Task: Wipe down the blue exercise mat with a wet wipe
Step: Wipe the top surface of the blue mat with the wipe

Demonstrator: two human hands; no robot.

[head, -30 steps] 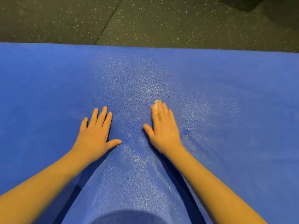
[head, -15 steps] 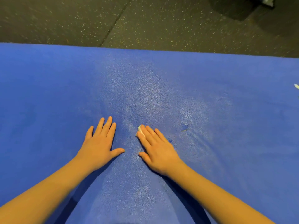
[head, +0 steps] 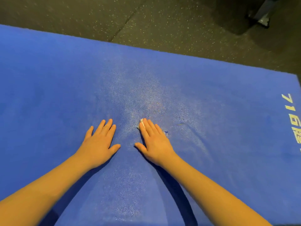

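Wet wipe [head: 141, 123] pressed on blue exercise mat [head: 48, 95] under straight fingers [head: 149, 129] of right hand [head: 154, 144]; left hand [head: 99, 144] flat on mat too, fingers straight, slightly spread, holding nothing.

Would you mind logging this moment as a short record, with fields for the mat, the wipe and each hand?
mat: blue exercise mat lying flat on a dark speckled floor, pale lettering near its right end
left hand: flat on the mat, holding nothing
right hand: flat, fingers straight, pressing the wipe down
wipe: white wet wipe, mostly hidden under the right hand
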